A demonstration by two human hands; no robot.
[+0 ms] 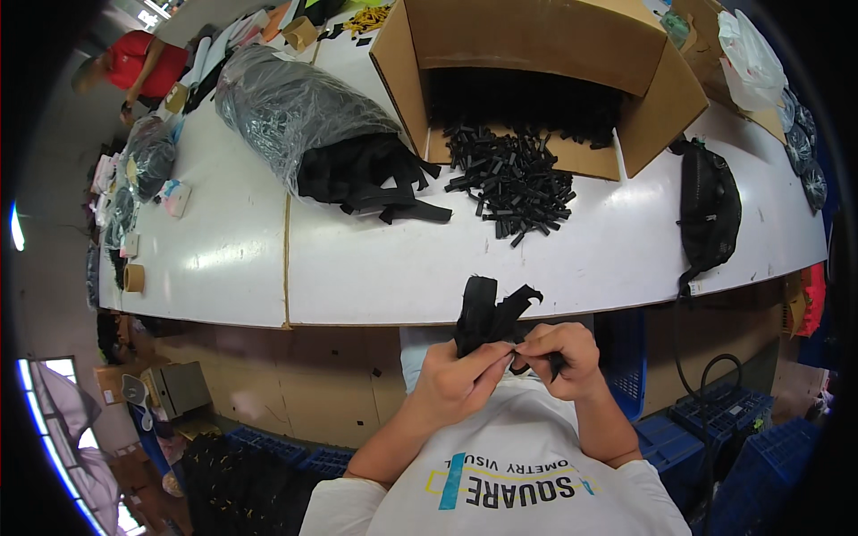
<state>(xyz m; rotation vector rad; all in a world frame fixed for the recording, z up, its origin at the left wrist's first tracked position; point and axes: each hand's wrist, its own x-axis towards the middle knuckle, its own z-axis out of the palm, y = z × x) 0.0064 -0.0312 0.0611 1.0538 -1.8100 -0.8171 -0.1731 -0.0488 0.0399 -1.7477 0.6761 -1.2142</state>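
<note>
In front of my chest, just off the table's near edge, both hands meet at a bunch of black fabric strips (477, 311). My left hand (454, 382) is closed around the lower part of the strips, whose frayed ends stick up above it. Thumb and fingers of my right hand (567, 359) pinch close against the left fingertips. A dark end pokes out below the right fingers. Whatever lies exactly between the fingertips is too small to make out. Farther off, a heap of small black oblong pieces (514, 183) has spilled from an open cardboard box (536, 40).
A grey plastic bag (277, 103) with more black strips (357, 174) lies left of the box on the white table (375, 277). At the right rests a black waist bag (709, 205). Blue crates (728, 411) stand below right. A person in red (147, 67) is far left.
</note>
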